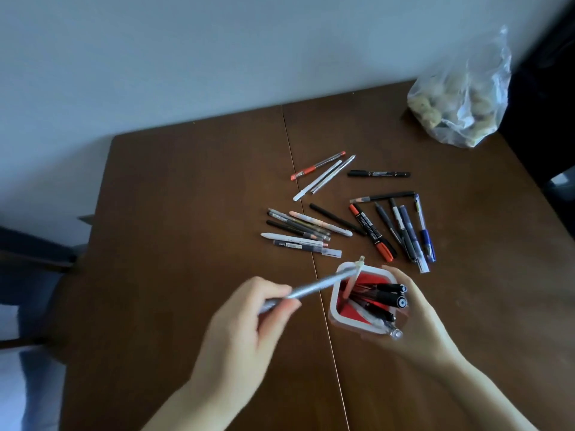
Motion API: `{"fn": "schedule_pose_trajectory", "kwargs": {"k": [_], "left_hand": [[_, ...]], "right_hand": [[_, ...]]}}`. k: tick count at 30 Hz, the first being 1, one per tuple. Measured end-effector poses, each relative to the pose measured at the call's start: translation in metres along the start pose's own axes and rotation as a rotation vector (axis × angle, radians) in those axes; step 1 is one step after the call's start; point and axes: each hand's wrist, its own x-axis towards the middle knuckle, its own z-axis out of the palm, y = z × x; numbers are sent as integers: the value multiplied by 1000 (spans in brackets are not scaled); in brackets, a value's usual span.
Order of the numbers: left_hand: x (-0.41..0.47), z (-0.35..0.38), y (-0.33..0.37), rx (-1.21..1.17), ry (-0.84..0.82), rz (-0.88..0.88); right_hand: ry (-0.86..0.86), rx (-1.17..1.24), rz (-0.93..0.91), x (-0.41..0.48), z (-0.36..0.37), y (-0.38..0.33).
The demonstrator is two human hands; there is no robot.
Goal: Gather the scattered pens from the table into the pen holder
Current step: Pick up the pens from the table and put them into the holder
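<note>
A square pen holder [337, 315] with a white rim and red inside stands near the table's front, with several pens inside. My right hand [423, 321] wraps around its right side. My left hand [245, 325] pinches a grey pen [317, 286] by its lower end; the pen's tip reaches over the holder's left rim. Several scattered pens lie beyond the holder: a cluster to the left [298, 231], a red and black marker [371, 233], blue and grey pens [410, 231], a black marker [378, 173] and a white pen [317, 181].
The brown wooden table [193, 213] has a seam down its middle. A clear plastic bag [460, 101] of roundish items sits at the back right corner. A dark chair [34, 269] stands at the left edge, a dark shape at the right.
</note>
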Motion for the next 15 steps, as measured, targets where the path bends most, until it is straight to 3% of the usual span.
{"fn": "schedule_pose_trajectory", "kwargs": {"k": [3,7,10,15], "left_hand": [[-6,23,5,103,-245,-84],[1,45,7,235,-483,-22],[13,56,12,196,-540,-11],[25,70,5,100,-489,-201]], "right_hand": [[-12,-27,-31,-5,7,-3],[-26,-65,-66,-9,10,-2],[-12,-104,-84,-10,11,-2],[-2,-107,-102,-10,8,-4]]}}
